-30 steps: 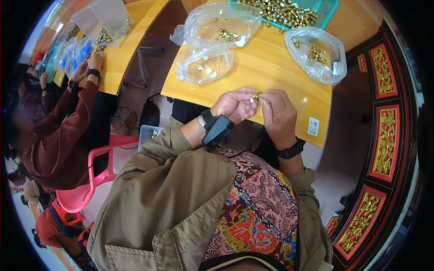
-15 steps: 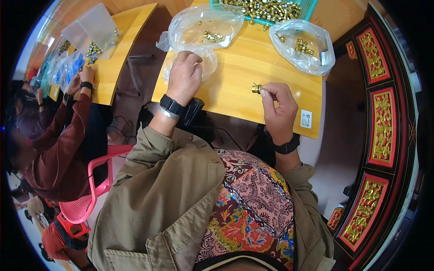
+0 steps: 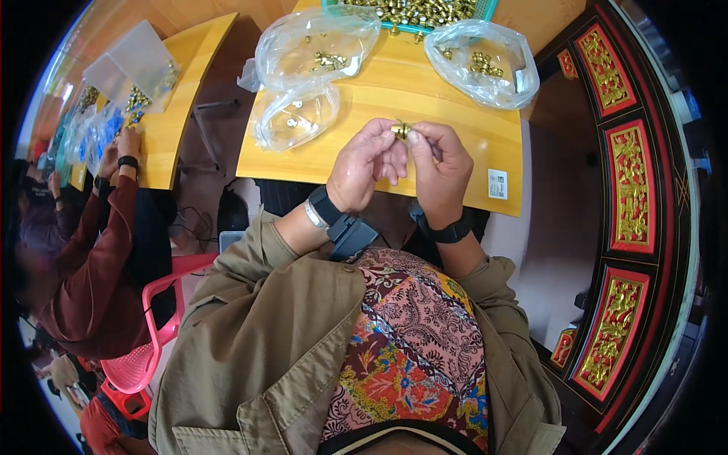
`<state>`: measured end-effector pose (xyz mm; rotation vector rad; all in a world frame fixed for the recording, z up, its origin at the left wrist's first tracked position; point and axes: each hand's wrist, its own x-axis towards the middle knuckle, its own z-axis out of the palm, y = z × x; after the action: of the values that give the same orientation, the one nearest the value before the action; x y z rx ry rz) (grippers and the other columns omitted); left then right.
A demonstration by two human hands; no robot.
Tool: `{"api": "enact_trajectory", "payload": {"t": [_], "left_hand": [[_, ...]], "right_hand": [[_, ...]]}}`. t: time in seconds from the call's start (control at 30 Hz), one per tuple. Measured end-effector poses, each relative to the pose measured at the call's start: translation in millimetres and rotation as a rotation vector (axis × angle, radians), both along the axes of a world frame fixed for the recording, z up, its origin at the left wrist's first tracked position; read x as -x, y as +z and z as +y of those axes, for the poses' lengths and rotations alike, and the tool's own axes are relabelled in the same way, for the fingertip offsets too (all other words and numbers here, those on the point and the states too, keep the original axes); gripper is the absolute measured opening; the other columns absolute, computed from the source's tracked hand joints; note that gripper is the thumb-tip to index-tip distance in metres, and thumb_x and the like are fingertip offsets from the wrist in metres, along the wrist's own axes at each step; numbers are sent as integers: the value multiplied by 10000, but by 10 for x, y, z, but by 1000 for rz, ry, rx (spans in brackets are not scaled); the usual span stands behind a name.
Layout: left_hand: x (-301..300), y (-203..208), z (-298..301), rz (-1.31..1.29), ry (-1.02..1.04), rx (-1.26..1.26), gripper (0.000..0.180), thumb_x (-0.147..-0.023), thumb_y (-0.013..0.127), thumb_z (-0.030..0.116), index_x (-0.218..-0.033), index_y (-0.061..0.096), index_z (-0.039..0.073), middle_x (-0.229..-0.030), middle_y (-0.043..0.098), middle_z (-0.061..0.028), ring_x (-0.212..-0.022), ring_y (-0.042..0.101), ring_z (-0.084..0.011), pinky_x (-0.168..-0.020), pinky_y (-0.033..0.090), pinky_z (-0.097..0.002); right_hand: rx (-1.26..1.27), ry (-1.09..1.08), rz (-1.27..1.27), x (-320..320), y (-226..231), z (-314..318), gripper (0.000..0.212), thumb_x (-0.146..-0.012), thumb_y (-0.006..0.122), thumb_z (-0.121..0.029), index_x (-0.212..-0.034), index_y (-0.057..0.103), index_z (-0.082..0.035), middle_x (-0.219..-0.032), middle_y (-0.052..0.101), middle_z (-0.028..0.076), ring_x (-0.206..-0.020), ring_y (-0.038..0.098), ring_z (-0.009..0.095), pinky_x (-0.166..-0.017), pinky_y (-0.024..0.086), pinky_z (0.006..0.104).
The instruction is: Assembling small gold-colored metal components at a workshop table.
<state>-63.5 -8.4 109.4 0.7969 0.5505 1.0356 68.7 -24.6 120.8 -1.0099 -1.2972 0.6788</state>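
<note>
A small brass fitting (image 3: 401, 131) is held up over the table's near edge, between my two hands. My right hand (image 3: 444, 168) pinches it from the right with thumb and forefinger. From the left, the thumb and fingertips of my left hand (image 3: 359, 171) close on its other end, while the lower fingers curl loosely beneath. Whether a tiny part is also between the left fingertips is hidden. Left of my hands lies a small clear bag (image 3: 267, 127) with a few little white parts (image 3: 298, 123) in it.
Behind are a larger clear bag (image 3: 277, 47) of brass pieces and, further right, another clear bag (image 3: 455, 82) with brass pieces. A green basket (image 3: 331, 9) heaped with brass fittings stands at the far edge. A white label (image 3: 497, 184) sticks on the table (image 3: 425, 91). Someone works at the left table.
My left hand has come away from the small clear bag, moving right to meet the fitting. My right hand has brought the fitting slightly left and up. The view has shifted a little.
</note>
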Motion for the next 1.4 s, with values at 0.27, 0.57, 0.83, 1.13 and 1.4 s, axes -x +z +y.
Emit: {"api": "enact_trajectory", "payload": {"t": [0.27,0.57,0.83,1.13,1.4], "left_hand": [[66,-167,157,-84,46,158,246,-933,404,216,-989,521,7,-713,556,-78,-591,561,-152,-482,458,-224],[242,-223,195,-171,-65,295,257,-942,387,223,-1019,506,9,-825,603,-140,-662,588,-211,-577,478,-262],[257,-197,199,-51,-71,267,277,-951,373,227,-1035,506,-1,-836,608,-128,-669,598,-194,-584,476,-244],[149,-169,76,-61,-74,232,278,-938,381,212,-955,553,-5,-758,610,-95,-621,568,-125,-501,422,-201],[82,-97,0,-17,-9,267,254,-944,412,227,-947,566,25,-768,608,-60,-619,555,-122,-531,416,-206]], "right_hand": [[25,103,-152,47,-52,-61,69,-845,554,42,-914,549,35,-758,623,64,-711,579,79,-643,476,219],[290,220,248,-98,-73,-12,197,-914,418,-49,-1052,549,1,-768,600,58,-591,530,78,-553,442,204],[-127,14,-642,-140,-92,-3,307,-840,541,-74,-1133,539,17,-944,614,158,-813,620,250,-707,493,304],[-72,181,-654,-78,-30,-29,470,-739,677,-167,-1146,534,21,-1069,585,175,-964,589,302,-805,479,343],[-78,151,-625,-43,-50,-43,413,-732,674,-124,-1103,561,20,-999,605,164,-892,611,291,-764,495,334]]}}
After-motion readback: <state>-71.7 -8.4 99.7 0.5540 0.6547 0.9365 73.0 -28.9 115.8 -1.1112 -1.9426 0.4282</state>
